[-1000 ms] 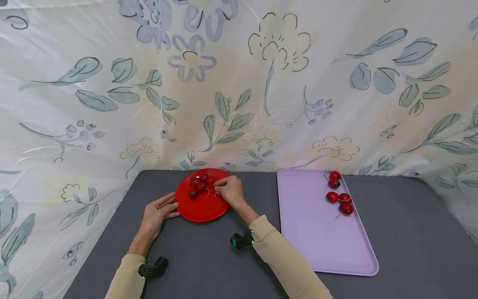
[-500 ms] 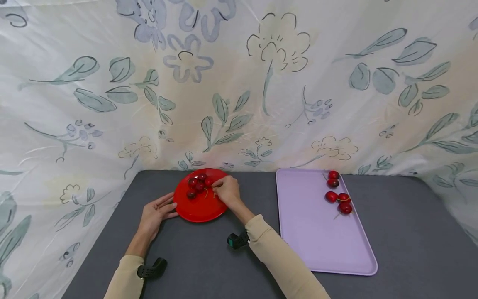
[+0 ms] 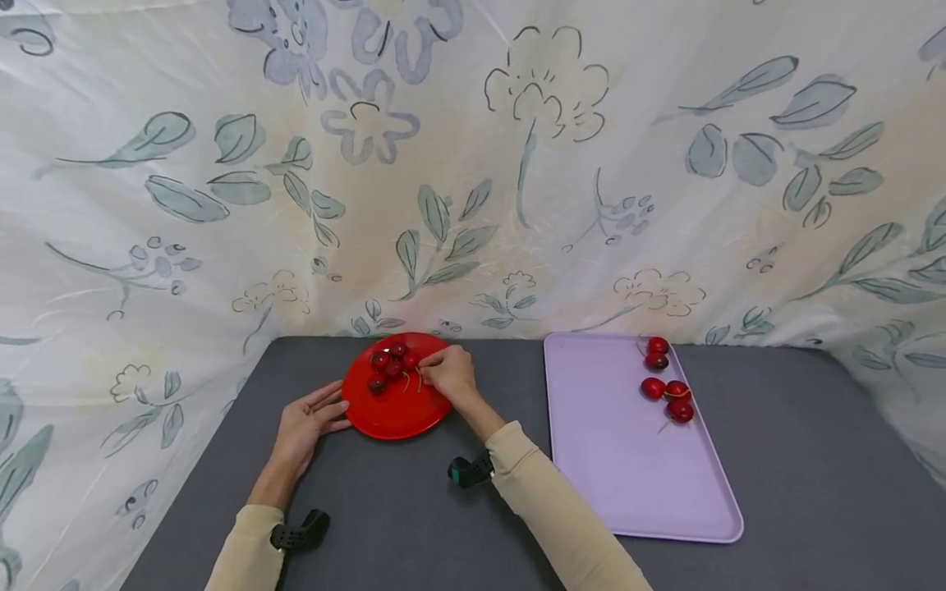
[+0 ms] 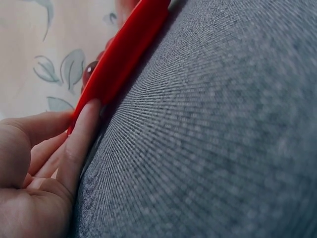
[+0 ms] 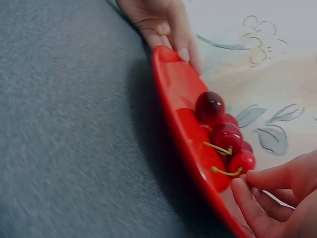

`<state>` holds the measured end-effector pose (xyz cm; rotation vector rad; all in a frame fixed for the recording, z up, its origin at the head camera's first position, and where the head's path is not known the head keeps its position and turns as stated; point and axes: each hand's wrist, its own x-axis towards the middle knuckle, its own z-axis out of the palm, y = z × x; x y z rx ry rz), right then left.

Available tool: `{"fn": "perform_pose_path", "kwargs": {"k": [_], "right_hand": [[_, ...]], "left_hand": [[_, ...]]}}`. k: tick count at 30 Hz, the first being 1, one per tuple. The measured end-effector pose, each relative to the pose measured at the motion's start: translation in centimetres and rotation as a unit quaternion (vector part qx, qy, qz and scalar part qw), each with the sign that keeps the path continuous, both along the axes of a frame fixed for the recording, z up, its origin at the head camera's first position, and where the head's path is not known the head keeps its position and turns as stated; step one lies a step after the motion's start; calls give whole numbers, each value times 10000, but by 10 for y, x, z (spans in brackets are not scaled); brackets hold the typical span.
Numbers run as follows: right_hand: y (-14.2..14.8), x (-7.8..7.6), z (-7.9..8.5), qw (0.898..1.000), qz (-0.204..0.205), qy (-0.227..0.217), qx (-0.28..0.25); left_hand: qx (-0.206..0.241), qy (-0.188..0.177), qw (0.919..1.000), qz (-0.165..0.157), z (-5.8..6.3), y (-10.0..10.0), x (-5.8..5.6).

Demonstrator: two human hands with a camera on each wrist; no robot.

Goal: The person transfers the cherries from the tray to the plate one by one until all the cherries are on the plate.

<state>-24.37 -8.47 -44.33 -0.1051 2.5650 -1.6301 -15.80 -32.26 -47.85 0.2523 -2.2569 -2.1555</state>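
Note:
A red plate point(image 3: 399, 419) lies at the back left with several dark red cherries point(image 3: 394, 369) bunched on it. My left hand point(image 3: 299, 431) holds the plate's left rim; in the left wrist view its fingers point(image 4: 79, 134) lie along both sides of the edge. Over the plate's right side, my right hand point(image 3: 452, 376) pinches with thumb and forefinger at a bright red cherry point(image 5: 242, 162). Its green stem point(image 5: 227, 172) points toward the plate's near rim in the right wrist view. The fingertips partly hide the lower side of that cherry.
A lilac tray point(image 3: 628, 476) stands to the right, with several cherries point(image 3: 678, 409) along its right edge. A floral cloth point(image 3: 473, 164) hangs behind the dark grey table point(image 3: 414, 509). Black wrist cameras point(image 3: 299, 533) are worn on both arms.
The right hand stays at the same cherry, whose stem has shifted slightly to the left. The left hand keeps its place at the rim. The head view has drifted slightly.

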Motion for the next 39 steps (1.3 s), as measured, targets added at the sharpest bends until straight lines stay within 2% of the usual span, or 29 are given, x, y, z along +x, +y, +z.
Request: {"fn": "perform_pose_path", "kwargs": {"k": [7, 16, 19, 23, 28, 33, 35, 39], "right_hand": [[25, -1, 13, 9982, 153, 35, -584], [85, -2, 41, 9933, 574, 354, -936], [108, -1, 53, 9926, 610, 460, -949], [139, 0, 66, 9925, 677, 764, -674], [172, 5, 64, 9917, 824, 951, -279], [201, 13, 57, 9927, 840, 865, -103], [214, 15, 56, 9939, 724, 823, -115], [249, 16, 57, 9975, 205, 650, -181]], "left_hand": [[-28, -92, 9999, 56, 2, 3, 3], [-15, -63, 10000, -10, 0, 3, 2], [22, -67, 10000, 8, -1, 3, 1], [-1, -56, 10000, 54, -1, 2, 1], [-74, -116, 9999, 45, 2, 1, 2], [-140, -184, 9997, 112, 4, 2, 4], [-154, -201, 9996, 96, 4, 2, 5], [-144, -201, 9997, 64, 4, 3, 5]]}}
